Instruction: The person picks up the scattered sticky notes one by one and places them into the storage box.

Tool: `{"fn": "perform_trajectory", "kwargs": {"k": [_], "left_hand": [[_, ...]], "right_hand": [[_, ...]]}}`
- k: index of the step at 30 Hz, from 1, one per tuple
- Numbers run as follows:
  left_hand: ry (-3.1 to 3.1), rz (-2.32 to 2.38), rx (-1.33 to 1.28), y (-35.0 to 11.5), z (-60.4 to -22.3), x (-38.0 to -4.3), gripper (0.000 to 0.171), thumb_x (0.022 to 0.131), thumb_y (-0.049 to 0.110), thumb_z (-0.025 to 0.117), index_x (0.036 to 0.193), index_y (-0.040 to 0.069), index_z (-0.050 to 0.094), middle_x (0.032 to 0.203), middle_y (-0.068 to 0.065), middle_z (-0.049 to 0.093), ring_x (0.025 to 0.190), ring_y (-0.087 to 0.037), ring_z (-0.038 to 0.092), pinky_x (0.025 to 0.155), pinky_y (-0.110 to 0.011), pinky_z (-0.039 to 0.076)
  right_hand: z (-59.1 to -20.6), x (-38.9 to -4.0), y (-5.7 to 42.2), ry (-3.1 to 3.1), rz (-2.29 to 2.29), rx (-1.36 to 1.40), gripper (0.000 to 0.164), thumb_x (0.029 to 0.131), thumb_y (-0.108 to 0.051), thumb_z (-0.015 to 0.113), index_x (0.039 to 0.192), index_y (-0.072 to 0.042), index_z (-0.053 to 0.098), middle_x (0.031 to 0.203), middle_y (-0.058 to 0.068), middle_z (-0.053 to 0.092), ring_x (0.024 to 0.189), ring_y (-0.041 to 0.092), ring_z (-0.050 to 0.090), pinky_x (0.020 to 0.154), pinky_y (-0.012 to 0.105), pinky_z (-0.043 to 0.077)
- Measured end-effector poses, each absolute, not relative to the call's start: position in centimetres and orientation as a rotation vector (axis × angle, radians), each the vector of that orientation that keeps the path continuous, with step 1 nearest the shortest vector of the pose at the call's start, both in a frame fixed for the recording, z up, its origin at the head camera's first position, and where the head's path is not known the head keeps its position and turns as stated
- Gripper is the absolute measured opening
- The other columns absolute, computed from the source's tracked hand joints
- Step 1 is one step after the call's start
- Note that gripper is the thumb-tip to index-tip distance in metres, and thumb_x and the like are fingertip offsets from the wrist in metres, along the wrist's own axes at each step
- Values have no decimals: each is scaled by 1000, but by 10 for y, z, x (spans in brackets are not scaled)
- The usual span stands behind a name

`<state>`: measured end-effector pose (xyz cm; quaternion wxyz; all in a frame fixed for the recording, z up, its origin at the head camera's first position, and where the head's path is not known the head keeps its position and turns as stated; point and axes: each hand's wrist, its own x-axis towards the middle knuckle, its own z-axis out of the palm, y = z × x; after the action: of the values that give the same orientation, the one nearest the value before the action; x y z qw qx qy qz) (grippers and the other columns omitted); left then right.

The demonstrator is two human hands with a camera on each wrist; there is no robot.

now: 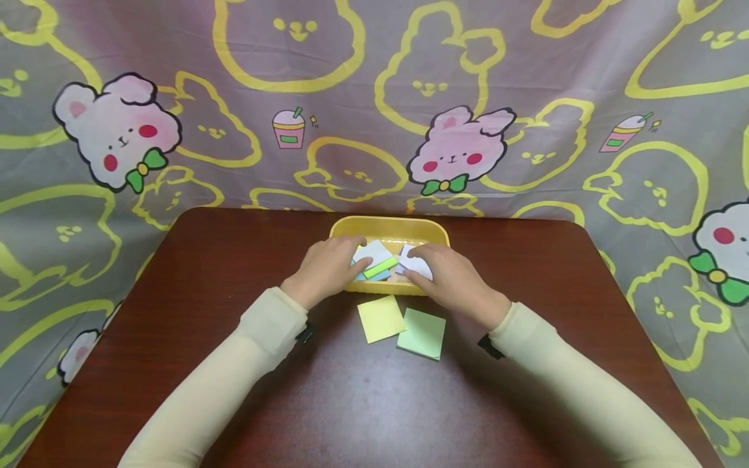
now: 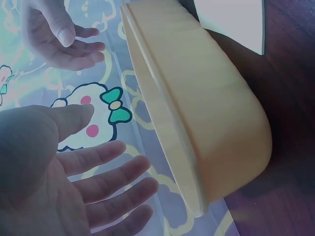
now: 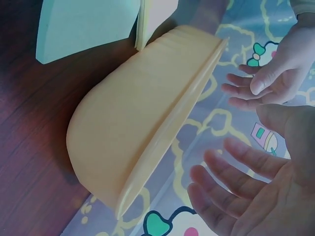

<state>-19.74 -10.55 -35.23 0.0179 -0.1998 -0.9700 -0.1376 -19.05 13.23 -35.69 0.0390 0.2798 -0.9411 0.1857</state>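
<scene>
A yellow plastic bin [image 1: 389, 222] stands toward the back of the table with several paper pads in it. White pads [image 1: 374, 251] lie to the left inside, a bright green strip [image 1: 381, 267] across them, and another white pad [image 1: 417, 264] is to the right. My left hand [image 1: 329, 265] hovers over the bin's left side, its fingers relaxed and apart, holding nothing. Over the right side is my right hand [image 1: 455, 276], also loosely spread; the right wrist view shows its palm [image 3: 256, 187] bare above the rim.
In front of the bin lie a yellow sticky-note pad [image 1: 381, 318] and a light green pad [image 1: 421, 334], their corners meeting. The dark wooden table [image 1: 374, 416] ends at a patterned cloth [image 1: 351, 117] hanging behind and at the sides.
</scene>
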Motion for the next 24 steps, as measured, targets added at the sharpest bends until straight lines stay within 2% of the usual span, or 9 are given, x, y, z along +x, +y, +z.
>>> {"fn": "perform_trajectory", "kwargs": {"k": [16, 24], "left_hand": [[-2956, -366, -722, -95, -350, -181, 43, 91, 42, 55, 122, 13, 60, 106, -4, 67, 92, -20, 63, 68, -39, 50], [-2953, -401, -756, -91, -350, -173, 44, 90, 42, 56, 123, 12, 60, 110, -4, 67, 97, -20, 63, 72, -40, 50]], "right_hand": [[-359, -176, 140, -2841, 567, 899, 41, 88, -39, 60, 113, -7, 64, 109, 6, 66, 101, 19, 59, 85, 39, 48], [-361, -173, 142, -2841, 565, 903, 39, 89, -39, 59, 112, -8, 65, 108, 4, 66, 101, 17, 58, 85, 37, 48]]}}
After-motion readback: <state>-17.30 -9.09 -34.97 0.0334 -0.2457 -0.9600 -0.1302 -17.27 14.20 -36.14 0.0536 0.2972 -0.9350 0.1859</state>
